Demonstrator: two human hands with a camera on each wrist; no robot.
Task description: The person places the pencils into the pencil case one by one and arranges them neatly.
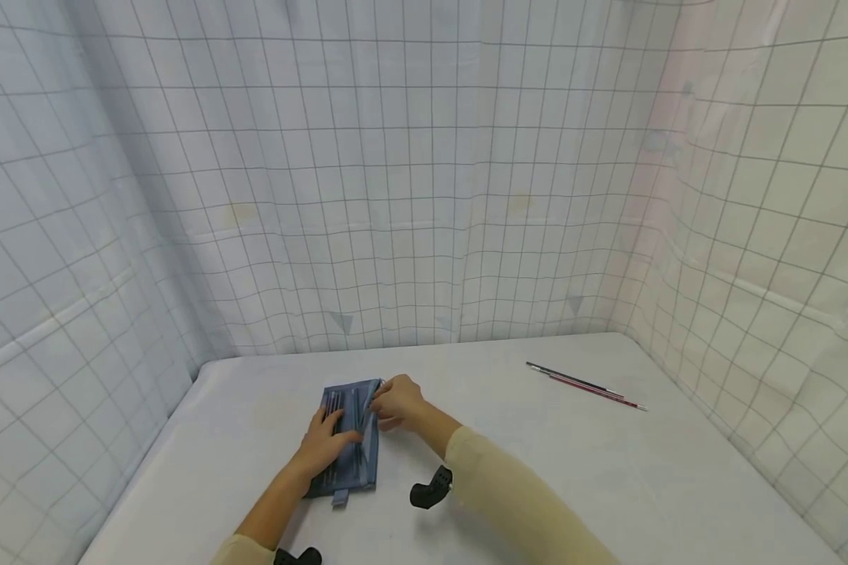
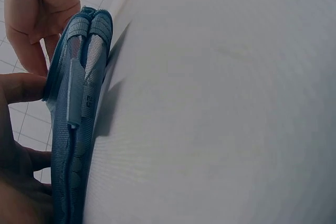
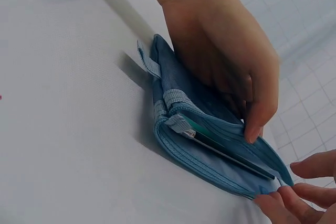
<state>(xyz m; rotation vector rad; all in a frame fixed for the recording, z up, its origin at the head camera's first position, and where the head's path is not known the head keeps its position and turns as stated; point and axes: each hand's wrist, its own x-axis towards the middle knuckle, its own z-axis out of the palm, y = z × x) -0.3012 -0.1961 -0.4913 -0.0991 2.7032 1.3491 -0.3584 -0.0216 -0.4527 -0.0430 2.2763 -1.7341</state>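
A blue zip pencil case (image 1: pixel 349 471) lies on the white table, with slim stick-like shapes showing along its top panel. My left hand (image 1: pixel 321 446) spreads over this panel. In the right wrist view, the left thumb (image 3: pixel 255 121) bends over the upper lip of the zip opening. At the far right corner, my right hand (image 1: pixel 400 402) pinches the zipped edge with its fingertips. Between the parted lips, a dark slim stick (image 3: pixel 233 156) lies inside the pencil case (image 3: pixel 189 163). Seen edge-on from the left wrist, the case's end carries a fabric tab (image 2: pixel 75 93).
Several thin black and red sticks (image 1: pixel 586 384) lie together at the table's right. Black wrist devices (image 1: pixel 431 488) sit by both forearms. Gridded white curtains (image 1: pixel 396 196) hang behind the table and along both sides.
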